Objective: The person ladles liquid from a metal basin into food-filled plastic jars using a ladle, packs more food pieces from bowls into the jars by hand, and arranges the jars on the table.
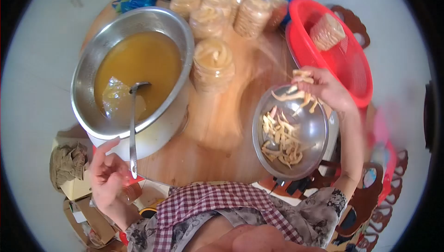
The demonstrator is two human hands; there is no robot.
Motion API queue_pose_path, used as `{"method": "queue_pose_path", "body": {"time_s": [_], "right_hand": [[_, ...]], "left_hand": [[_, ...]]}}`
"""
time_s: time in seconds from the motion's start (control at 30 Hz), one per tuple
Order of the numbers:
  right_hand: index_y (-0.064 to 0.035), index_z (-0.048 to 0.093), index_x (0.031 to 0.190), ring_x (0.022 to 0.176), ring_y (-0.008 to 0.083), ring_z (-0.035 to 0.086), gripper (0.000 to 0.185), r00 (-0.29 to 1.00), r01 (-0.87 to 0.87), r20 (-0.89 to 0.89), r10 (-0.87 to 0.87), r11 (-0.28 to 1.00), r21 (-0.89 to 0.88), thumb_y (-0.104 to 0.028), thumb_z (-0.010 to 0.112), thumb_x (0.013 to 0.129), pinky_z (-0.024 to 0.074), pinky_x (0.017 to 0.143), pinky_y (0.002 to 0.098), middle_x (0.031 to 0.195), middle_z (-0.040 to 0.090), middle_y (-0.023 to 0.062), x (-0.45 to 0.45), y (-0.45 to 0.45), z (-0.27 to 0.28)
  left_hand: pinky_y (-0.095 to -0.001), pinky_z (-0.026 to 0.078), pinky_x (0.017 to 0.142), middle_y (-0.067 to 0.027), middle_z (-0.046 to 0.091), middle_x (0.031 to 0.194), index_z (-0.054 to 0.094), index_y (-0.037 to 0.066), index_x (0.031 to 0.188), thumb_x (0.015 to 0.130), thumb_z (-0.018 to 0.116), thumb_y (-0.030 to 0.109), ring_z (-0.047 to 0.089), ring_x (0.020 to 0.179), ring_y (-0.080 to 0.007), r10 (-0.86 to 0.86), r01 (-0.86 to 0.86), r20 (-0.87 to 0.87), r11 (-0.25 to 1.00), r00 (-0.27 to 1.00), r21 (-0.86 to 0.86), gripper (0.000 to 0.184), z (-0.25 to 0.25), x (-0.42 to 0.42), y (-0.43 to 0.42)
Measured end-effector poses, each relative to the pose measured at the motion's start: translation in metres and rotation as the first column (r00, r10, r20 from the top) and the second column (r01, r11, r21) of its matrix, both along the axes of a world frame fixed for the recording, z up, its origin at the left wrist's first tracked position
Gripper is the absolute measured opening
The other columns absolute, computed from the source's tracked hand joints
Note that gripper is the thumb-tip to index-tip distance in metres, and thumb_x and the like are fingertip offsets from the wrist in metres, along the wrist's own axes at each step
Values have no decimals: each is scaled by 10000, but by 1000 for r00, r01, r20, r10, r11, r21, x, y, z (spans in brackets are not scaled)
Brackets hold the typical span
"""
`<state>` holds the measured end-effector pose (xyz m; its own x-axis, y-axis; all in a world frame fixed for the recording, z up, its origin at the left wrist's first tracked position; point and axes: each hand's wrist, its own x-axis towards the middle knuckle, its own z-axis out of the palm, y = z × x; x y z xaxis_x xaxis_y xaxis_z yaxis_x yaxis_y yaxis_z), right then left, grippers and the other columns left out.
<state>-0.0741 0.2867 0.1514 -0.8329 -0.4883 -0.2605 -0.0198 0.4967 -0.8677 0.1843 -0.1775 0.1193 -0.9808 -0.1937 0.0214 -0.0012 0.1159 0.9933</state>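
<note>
Above bowl (319,124): right fingers (315,88) grasp pale strips (287,97), long axes leftward, downward; left fingers (104,151) loose.

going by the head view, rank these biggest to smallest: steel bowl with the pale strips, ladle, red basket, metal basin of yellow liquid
1. Metal basin: clearly largest.
2. Red basket and steel bowl: too alike to rank.
3. Ladle: long, but thin, so it covers least.
</note>
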Motion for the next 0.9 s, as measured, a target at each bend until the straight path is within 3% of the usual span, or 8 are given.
{"method": "queue_pose_path", "body": {"time_s": [0.03,0.1,0.17,0.2,0.37,0.63,0.77,0.9], "right_hand": [[37,581,1251,1000,130,644,323,998,-16,-53,16,1000,13,-83,654,961,550,808,274,1104,676,62,-8,-14,16],[23,513,1281,679,226,738,358,998,-16,-55,15,1000,-13,-187,591,1002,538,440,248,1075,721,147,-27,-58,52],[11,526,1266,651,249,740,361,987,-115,-126,100,987,-111,-238,581,1010,522,421,238,1036,723,157,-67,-97,61],[12,619,1168,631,133,654,284,975,-74,-217,45,989,-128,-213,609,994,554,505,272,946,694,78,-71,-125,71],[36,649,1149,682,128,632,314,850,-188,-519,87,971,-146,-213,661,959,535,645,323,917,700,74,-168,-207,31],[-26,616,1160,967,428,648,291,603,-16,-795,67,997,72,-164,606,905,498,834,501,1019,690,228,-169,-223,-26],[-36,582,1223,1156,396,572,370,411,-3,-898,158,985,172,-123,636,867,487,946,449,1242,604,210,-172,-218,-44],[-40,562,1294,1229,349,541,485,623,-118,-767,153,988,101,-108,699,833,459,1016,402,1322,556,202,-174,-206,-31]], "left_hand": [[-187,413,536,2,536,758,482,-74,1379,825,608,120,533,605,-69,18,-18,-19,1000,1000,-2,600,7,1,-5],[-195,424,522,30,477,742,540,-68,1323,809,544,78,526,591,-64,137,-142,-58,985,989,-95,535,28,0,-16],[-198,417,529,51,463,739,624,-58,1210,882,563,78,510,584,-50,125,-161,-180,965,976,-205,361,51,-18,-18],[-202,409,540,50,476,744,641,-44,1186,895,585,80,501,588,-44,164,-201,-149,940,975,-277,321,69,-33,-12],[-267,491,678,-34,656,867,667,-20,1157,913,669,160,606,767,-103,-66,-35,-151,812,986,-582,303,96,-159,7],[-332,512,821,-168,658,1070,612,13,1281,757,807,366,631,932,-236,-349,4,-270,619,897,-785,661,16,-335,47],[-422,507,862,-244,682,1037,626,18,1217,750,769,372,660,964,-375,-457,149,-178,592,871,-792,603,27,-357,56],[-354,519,819,-170,689,988,661,5,1211,744,806,347,666,928,-258,-408,174,-88,560,909,-810,597,17,-375,46]]}}
